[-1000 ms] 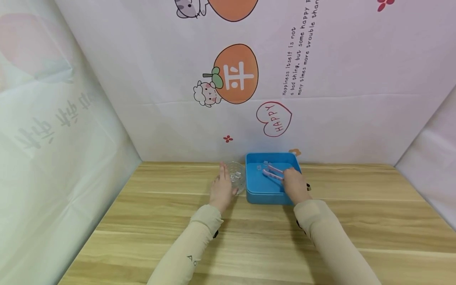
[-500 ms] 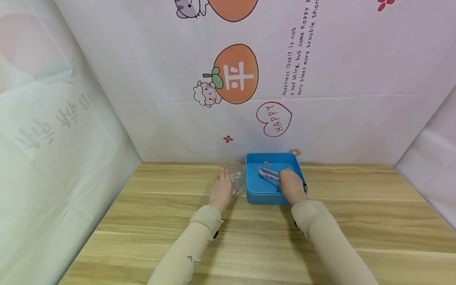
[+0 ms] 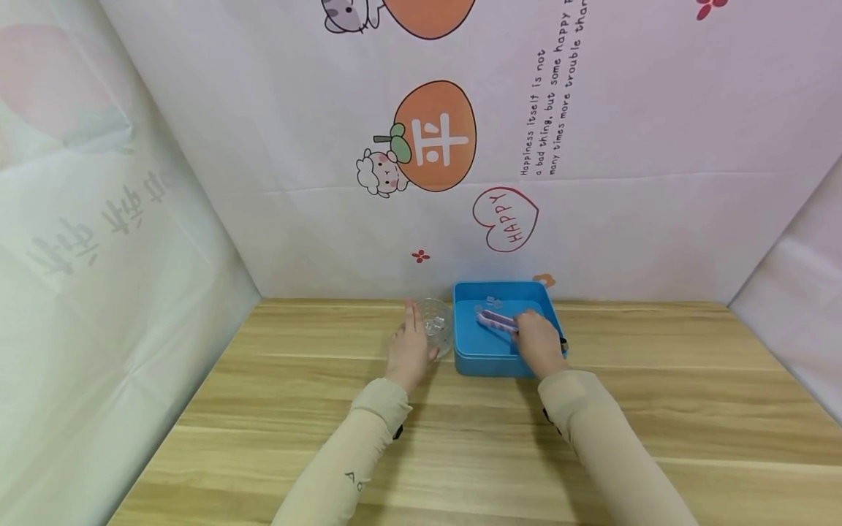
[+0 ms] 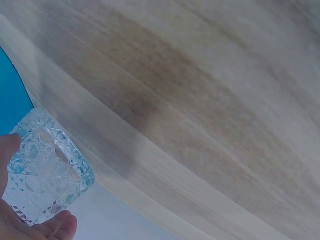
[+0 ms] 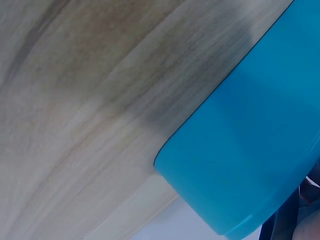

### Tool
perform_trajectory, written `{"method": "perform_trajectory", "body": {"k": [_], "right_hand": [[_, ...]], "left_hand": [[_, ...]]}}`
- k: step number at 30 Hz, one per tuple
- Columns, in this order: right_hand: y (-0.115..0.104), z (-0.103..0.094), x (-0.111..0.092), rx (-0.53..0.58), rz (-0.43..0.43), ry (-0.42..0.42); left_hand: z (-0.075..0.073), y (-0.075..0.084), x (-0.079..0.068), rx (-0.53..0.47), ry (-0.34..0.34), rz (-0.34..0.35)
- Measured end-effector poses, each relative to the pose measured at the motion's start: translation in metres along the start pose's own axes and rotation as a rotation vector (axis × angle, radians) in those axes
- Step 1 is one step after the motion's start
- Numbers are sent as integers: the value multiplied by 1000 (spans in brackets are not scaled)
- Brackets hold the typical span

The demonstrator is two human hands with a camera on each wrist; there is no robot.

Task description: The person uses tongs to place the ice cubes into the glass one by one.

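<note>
The left hand's fingers lie fairly straight against the near left side of the glass, cupping it rather than wrapping it; in the left wrist view a thumb and fingertips touch its cut, diamond-patterned wall. The right hand is curled round the pink tongs, whose tips point left and away into the blue tray.

Nearest the camera, two beige sleeves cross a wooden table. Past them come the hands, then the glass and tray side by side, almost touching, near the table's far edge. Small clear cubes lie at the back of the tray, just beyond the tong tips. Behind everything stands a pale printed backdrop with an orange fruit, a sheep, a "HAPPY" heart and lines of text.

The right hand covers the tongs' handle end and the tray's near right corner, so the exact hold on the tongs cannot be made out. Whether the tips pinch a cube is too small to tell. Something pale seems to sit inside the glass, but its facets blur it. The right wrist view shows only the tray's outer wall and the table, with a dark strap at the lower right edge; the left wrist view cuts off most of the hand.
</note>
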State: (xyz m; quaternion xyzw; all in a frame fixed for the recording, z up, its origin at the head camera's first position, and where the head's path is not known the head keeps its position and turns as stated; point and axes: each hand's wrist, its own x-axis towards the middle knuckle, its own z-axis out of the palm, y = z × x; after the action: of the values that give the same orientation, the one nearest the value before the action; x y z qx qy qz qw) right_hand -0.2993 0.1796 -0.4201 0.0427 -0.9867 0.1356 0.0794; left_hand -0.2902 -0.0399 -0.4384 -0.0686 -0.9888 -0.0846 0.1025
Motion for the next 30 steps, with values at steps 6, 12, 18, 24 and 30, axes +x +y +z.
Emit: {"method": "perform_trajectory", "body": {"k": [6, 12, 18, 24, 30], "right_hand": [[3, -1, -1, 6, 6, 10], [7, -4, -4, 16, -4, 22], [13, -9, -5, 47, 2, 19], [17, -17, -8, 112, -24, 61], [15, -28, -12, 142, -59, 118]], "left_hand": [[0, 1, 0, 4, 1, -2], [-1, 2, -1, -1, -9, -9], [-2, 2, -1, -4, -19, -7], [-2, 2, -1, 5, -13, -2], [-2, 2, 0, -12, -18, -5]]}}
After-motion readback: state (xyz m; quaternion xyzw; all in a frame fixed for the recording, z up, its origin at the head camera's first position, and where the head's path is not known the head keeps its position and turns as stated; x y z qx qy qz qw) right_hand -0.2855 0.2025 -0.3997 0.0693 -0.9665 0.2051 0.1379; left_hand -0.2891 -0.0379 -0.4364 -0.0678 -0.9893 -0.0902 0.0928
